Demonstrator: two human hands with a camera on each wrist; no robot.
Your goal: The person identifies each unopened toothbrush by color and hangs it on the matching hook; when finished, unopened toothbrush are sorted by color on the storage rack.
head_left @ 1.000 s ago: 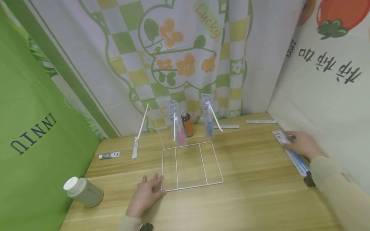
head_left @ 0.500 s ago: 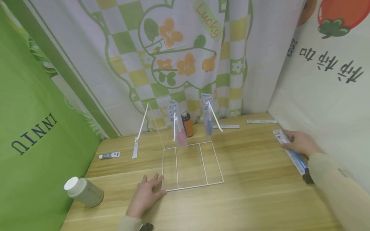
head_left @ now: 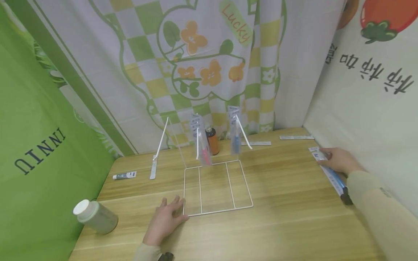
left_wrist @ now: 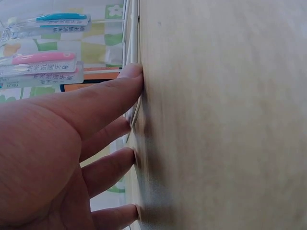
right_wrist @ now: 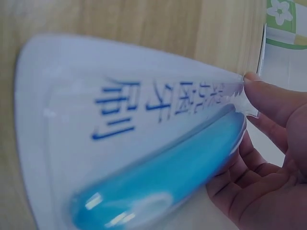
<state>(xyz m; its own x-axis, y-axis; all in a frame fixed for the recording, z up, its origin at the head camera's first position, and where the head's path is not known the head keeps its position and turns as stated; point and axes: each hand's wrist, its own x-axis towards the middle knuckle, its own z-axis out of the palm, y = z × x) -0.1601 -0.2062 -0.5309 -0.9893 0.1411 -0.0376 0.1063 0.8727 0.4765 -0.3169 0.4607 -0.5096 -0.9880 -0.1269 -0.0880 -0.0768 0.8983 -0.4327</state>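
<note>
My left hand rests at the front left corner of a white wire display rack. In the left wrist view its fingers are spread, with the thumb at the wire and fingertips on the tabletop. At the table's right side my right hand pinches the far end of a packaged toothbrush. A blue handle shows through its clear blister in the right wrist view. Packaged toothbrushes hang from the rack's prongs: pink ones on the middle prong, blue ones on the right.
The rack's left prong is bare. Behind the rack stands a dark-capped orange bottle. A toothpaste tube and a capped jar are at left. Flat white strips, one a back right strip, lie along the far edge.
My right wrist has shifted slightly, and its black wrist camera covers more of the toothbrush package's near end. The left hand and the rack stay put.
</note>
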